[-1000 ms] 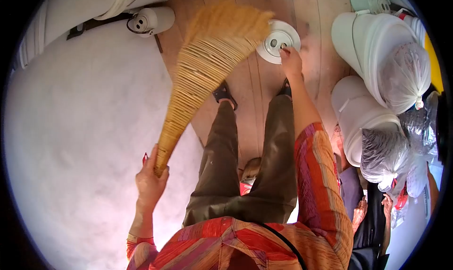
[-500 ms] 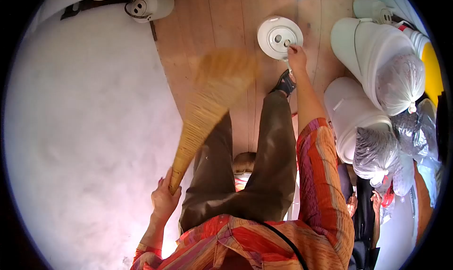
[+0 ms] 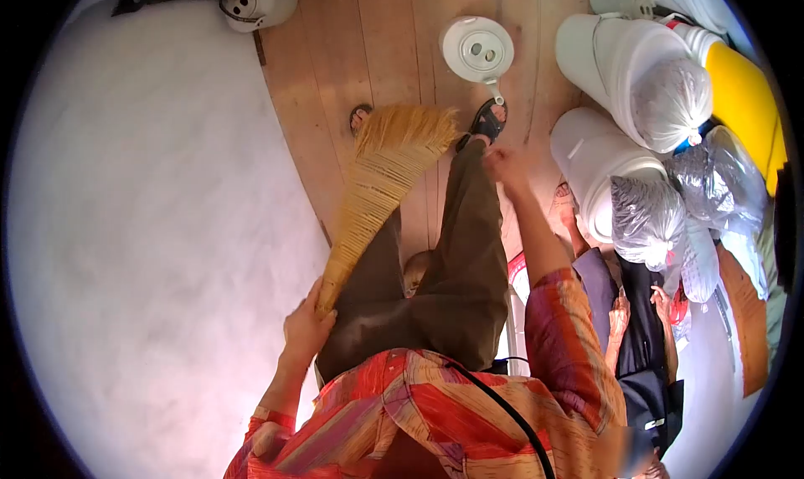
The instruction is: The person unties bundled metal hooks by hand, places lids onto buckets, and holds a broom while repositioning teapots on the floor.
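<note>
A straw broom (image 3: 381,173) slants across in front of my legs, its flared bristles away from me. Around its narrow handle end, my left hand (image 3: 308,321) is closed. My right hand (image 3: 507,166) hovers by my right shin, blurred, so its fingers do not show clearly. Beyond it, on the floor past my sandalled foot (image 3: 488,121), stands a round white vessel (image 3: 457,54) with two holes in its top and a short spout-like piece pointing towards me. The hand is apart from that vessel.
A pale, smooth surface (image 3: 159,228) fills the left side beside the wooden floor (image 3: 322,102). On the right are white buckets (image 3: 586,56), tied plastic bags (image 3: 649,224) and a yellow container (image 3: 741,102). Another person (image 3: 645,337) sits at lower right. A white canister (image 3: 272,6) stands at upper left.
My right hand has left the round white vessel and drawn back towards me. The broom's bristles, blurred before, now look sharper. The view has shifted, showing more of the other person.
</note>
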`<state>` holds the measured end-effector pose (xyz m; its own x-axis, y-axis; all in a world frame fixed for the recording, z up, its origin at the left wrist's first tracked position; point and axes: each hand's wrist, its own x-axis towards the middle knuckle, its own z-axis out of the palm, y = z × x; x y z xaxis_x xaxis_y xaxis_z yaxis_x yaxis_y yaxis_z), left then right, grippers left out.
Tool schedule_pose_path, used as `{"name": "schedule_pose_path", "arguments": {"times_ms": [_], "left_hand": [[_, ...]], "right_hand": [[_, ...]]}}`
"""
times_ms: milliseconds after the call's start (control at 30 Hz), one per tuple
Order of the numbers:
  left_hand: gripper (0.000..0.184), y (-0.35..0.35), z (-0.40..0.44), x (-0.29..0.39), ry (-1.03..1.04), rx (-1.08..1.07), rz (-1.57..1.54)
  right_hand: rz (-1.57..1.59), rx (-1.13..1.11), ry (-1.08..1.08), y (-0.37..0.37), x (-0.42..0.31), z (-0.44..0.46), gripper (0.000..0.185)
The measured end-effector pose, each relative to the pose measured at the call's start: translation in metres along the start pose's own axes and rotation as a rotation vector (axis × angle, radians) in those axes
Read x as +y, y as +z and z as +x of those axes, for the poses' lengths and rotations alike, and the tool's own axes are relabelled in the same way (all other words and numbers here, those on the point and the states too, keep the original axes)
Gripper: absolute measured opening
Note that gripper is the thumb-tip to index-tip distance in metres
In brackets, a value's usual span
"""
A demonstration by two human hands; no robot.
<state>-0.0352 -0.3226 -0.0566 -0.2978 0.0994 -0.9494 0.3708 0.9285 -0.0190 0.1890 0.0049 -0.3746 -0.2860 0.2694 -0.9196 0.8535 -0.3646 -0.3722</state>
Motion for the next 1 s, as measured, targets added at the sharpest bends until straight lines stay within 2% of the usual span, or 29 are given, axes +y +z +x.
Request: {"name": "schedule_pose_path", "arguments": {"times_ms": [67, 133, 200, 233, 300, 333, 400, 433, 467, 500, 533, 567, 600, 667, 700, 767, 900, 967, 1000], "left_hand": [[0.073, -0.002, -0.012, -0.007, -0.027, -0.092, -0.287], [0.073, -0.015, -0.016, -0.004, 0.059, -0.113, -0.385], [0.07, -0.037, -0.012, 0.01, 0.079, -0.369, -1.06], [0.07, -0.051, -0.009, 0.018, 0.091, -0.365, -1.065], [0.06, -0.071, 0.0, 0.038, 0.173, -0.719, -1.348], [0.06, -0.072, 0.007, 0.046, 0.175, -0.719, -1.357], [0.051, -0.062, 0.027, 0.069, 0.334, -0.921, -1.521], [0.049, -0.055, 0.038, 0.086, 0.373, -0.882, -1.439], [0.048, -0.048, 0.047, 0.106, 0.406, -0.846, -1.358], [0.046, -0.045, 0.056, 0.127, 0.518, -0.795, -1.293], [0.044, -0.043, 0.067, 0.148, 0.627, -0.742, -1.226], [0.042, -0.039, 0.082, 0.169, 0.737, -0.6, -1.043], [0.039, -0.034, 0.096, 0.188, 0.829, -0.452, -0.863], [0.038, -0.027, 0.114, 0.215, 0.939, 0.045, -0.394], [0.039, -0.024, 0.112, 0.223, 0.916, 0.253, -0.372], [0.039, -0.025, 0.114, 0.228, 0.876, 0.241, -0.403], [0.039, -0.02, 0.118, 0.206, 0.747, 0.166, -0.419], [0.04, -0.01, 0.127, 0.185, 0.718, 0.137, -0.386], [0.038, -0.004, 0.13, 0.175, 0.718, 0.136, -0.308]], "right_hand": [[0.358, -0.246, 0.121, 0.038, -0.033, -0.052, 0.028], [0.302, -0.465, 0.156, 0.064, -0.06, -0.099, 0.035], [0.33, -0.652, 0.223, 0.092, -0.076, -0.131, 0.045], [0.322, -0.647, 0.214, 0.103, -0.092, -0.152, 0.045], [0.655, -0.759, 0.159, 0.114, -0.135, -0.191, 0.056], [0.646, -0.759, 0.162, 0.118, -0.151, -0.201, 0.056], [1.249, -0.633, 0.078, 0.117, -0.173, -0.211, 0.062], [1.242, -0.565, 0.009, 0.107, -0.177, -0.207, 0.065], [1.226, -0.508, -0.025, 0.091, -0.177, -0.199, 0.058], [1.124, -0.291, -0.005, 0.079, -0.172, -0.188, 0.047], [1.014, -0.249, -0.009, 0.055, -0.183, -0.18, 0.038], [0.924, -0.198, 0.014, 0.028, -0.171, -0.16, 0.036], [0.719, -0.058, 0.003, 0.001, -0.174, -0.148, 0.037], [0.289, 0.225, -0.065, -0.051, -0.179, -0.123, 0.038], [0.262, 0.221, -0.063, -0.075, -0.182, -0.117, 0.038], [-0.24, 0.289, -0.21, -0.111, -0.186, -0.111, 0.043], [-0.331, 0.26, -0.271, -0.142, -0.178, -0.139, 0.046], [-0.291, 0.203, -0.127, -0.136, -0.183, -0.172, 0.045], [-0.28, 0.208, -0.13, -0.137, -0.166, -0.173, 0.045]]}}
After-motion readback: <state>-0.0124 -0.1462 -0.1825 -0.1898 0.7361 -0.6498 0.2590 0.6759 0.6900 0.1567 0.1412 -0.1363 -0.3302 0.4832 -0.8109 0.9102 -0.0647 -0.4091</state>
